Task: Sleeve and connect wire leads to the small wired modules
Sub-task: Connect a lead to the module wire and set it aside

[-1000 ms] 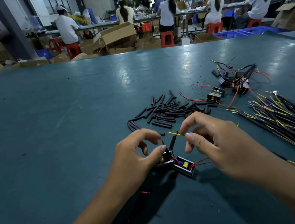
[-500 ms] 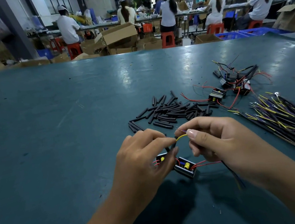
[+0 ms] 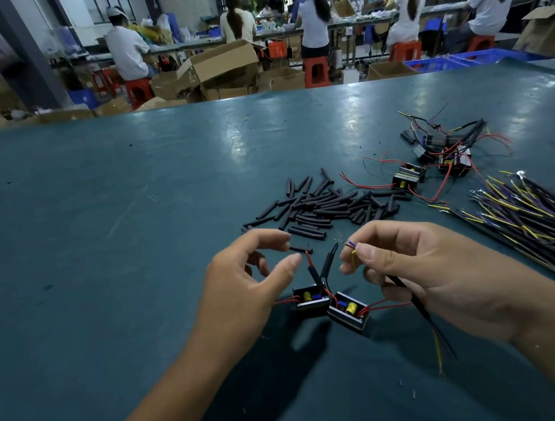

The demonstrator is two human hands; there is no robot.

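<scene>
Two small wired modules (image 3: 330,304) are sitting side by side on the teal counter (image 3: 107,257), just below and between the hands, each showing a yellow capacitor and trailing thin red leads. Beyond them a loose pile of black sleeve pieces (image 3: 325,205) is lying scattered, most of them running roughly left to right, and farther right a cluster of other modules (image 3: 438,157) is tangling with red wires. Along the right edge a long bundle of black, yellow and purple wire leads (image 3: 529,217) is lying diagonally, running from upper left toward lower right. Past the far edge of the counter, people in white tops are sitting on red stools among cardboard boxes (image 3: 225,65). Nothing is lying between the hands and the two near modules. From the modules two sleeved leads (image 3: 320,270) are rising nearly upright, leaning slightly apart at the top, a red wire tip showing at the left one. The left hand (image 3: 242,286) is curling with thumb and forefinger narrowly apart, the forefinger tip touching or nearly touching a short black sleeve piece (image 3: 301,249) lying roughly level; whether the fingers are gripping it I cannot tell. The right hand (image 3: 417,272) is pinching a wire lead (image 3: 409,296) between thumb and forefinger, its yellow and purple stripped ends pointing up and left toward the modules' leads, its black length trailing down and right under the palm.
</scene>
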